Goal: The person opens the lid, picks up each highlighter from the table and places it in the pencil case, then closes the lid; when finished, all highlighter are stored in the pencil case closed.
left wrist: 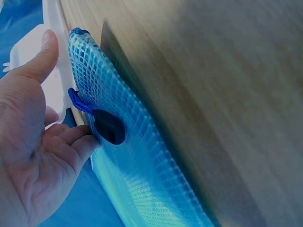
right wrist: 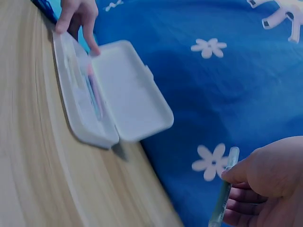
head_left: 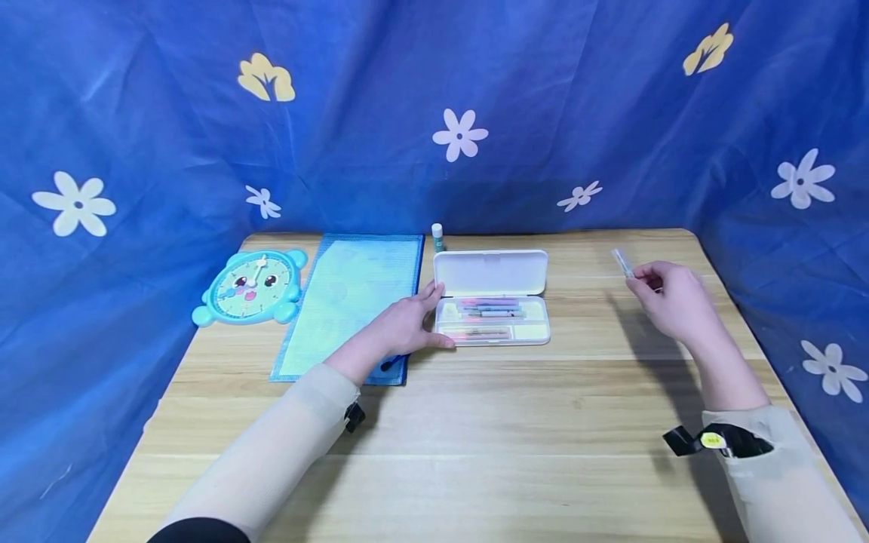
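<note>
An open white pencil case stands mid-table with its lid raised. Several pens lie in its lower half. My left hand holds the left end of the case, thumb at the front corner and a finger near the hinge. Off to the right, above the table, my right hand pinches a slim pen with a clear end and a greenish barrel. In the right wrist view this pen is tilted and partly covered by the thumb and fingers.
Left of the case lies a blue mesh zip pouch with a dark zipper pull. A blue toy clock sits at the far left. Behind the case stands a glue stick. A blue flowered curtain hangs around the table.
</note>
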`<state>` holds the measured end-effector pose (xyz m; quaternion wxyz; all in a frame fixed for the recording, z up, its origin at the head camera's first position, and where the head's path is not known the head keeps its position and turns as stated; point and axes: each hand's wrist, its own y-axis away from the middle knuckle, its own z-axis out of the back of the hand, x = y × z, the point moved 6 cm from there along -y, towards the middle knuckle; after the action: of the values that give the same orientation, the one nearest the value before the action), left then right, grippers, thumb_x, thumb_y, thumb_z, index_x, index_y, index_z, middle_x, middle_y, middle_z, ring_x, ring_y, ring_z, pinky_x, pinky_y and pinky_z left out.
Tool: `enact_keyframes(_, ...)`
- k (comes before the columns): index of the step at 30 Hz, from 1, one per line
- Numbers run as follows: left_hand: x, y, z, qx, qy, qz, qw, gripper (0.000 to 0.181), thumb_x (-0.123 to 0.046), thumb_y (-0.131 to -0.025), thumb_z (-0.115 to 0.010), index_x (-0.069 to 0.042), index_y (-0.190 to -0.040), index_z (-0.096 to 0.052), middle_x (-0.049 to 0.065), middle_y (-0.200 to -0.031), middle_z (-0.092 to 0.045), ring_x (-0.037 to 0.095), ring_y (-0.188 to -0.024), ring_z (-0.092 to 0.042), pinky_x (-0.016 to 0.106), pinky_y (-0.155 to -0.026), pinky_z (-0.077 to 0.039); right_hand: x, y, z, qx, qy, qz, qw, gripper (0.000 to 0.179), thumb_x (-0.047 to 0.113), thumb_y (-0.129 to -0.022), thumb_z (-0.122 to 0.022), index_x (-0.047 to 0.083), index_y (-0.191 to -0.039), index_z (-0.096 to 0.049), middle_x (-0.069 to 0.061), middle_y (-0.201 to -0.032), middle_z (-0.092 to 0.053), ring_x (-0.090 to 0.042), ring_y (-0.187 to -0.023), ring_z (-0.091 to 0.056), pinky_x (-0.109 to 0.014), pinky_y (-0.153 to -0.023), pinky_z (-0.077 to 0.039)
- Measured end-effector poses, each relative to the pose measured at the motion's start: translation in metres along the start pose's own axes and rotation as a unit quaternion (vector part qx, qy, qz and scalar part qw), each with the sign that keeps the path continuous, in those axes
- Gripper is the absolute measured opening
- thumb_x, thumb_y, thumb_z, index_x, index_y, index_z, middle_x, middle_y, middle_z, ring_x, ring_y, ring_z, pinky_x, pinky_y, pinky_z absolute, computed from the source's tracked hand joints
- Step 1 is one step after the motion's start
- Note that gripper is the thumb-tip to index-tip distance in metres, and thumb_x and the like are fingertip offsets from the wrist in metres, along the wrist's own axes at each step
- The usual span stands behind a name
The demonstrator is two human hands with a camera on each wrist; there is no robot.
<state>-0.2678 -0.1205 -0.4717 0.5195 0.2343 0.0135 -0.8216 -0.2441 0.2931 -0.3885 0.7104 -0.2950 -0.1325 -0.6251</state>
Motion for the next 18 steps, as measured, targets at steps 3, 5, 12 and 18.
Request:
enact_keyframes(3, 0.000, -0.001, 0.000, -0.002, -0.002, 0.000, 1.0000, 0.122, -0.072, -0.084, -0.078, -0.016, -0.170, -0.013, 0.011, -0.175, -0.010, 0.042, -0.153, -0.031, 0.051, -0.123, -0.031, 0.014, -0.003, -0.001, -0.002, -0.011, 0.017, 0.9998, 0.023, 0.017, -0.104, -0.068, -0.005, -0.106, -0.074, -0.020, -0.093, -0.074, -0.031, -0.084, -0.066, -0.025, -0.066, -0.044)
enact_keyframes(5, 0.000, -0.001, 0.000, -0.003, -0.002, 0.001, 1.0000, 0.122, -0.072, -0.083, -0.078, -0.015, -0.170, -0.014, 0.011, -0.175, -0.010, 0.042, -0.153, -0.031, 0.050, -0.123, -0.031, 0.022, -0.006, -0.003, -0.001, -0.014, 0.026, 0.9996, 0.022, 0.017, -0.104, -0.069, -0.005, -0.106, -0.073, -0.019, -0.092, -0.073, -0.030, -0.083, -0.065, -0.025, -0.065, -0.044)
enact_keyframes(12, 0.001, -0.001, 0.000, -0.004, 0.000, 0.002, 1.0000, 0.121, -0.070, -0.084, -0.079, -0.015, -0.170, -0.014, 0.012, -0.175, -0.011, 0.041, -0.153, -0.032, 0.050, -0.123, -0.032, 0.050, -0.012, -0.012, 0.009, -0.024, 0.045, 0.9987, 0.021, 0.017, -0.104, -0.069, -0.004, -0.107, -0.074, -0.016, -0.091, -0.073, -0.029, -0.082, -0.065, -0.038, -0.070, -0.048)
enact_keyframes(18, 0.002, -0.002, -0.001, -0.003, 0.000, -0.001, 1.0000, 0.121, -0.071, -0.084, -0.078, -0.015, -0.170, -0.013, 0.011, -0.175, -0.011, 0.041, -0.153, -0.031, 0.050, -0.123, -0.032, 0.071, -0.019, -0.026, 0.021, -0.039, 0.065, 0.9969, 0.017, 0.012, -0.104, -0.068, -0.003, -0.108, -0.075, -0.015, -0.091, -0.073, -0.029, -0.081, -0.067, -0.044, -0.071, -0.052)
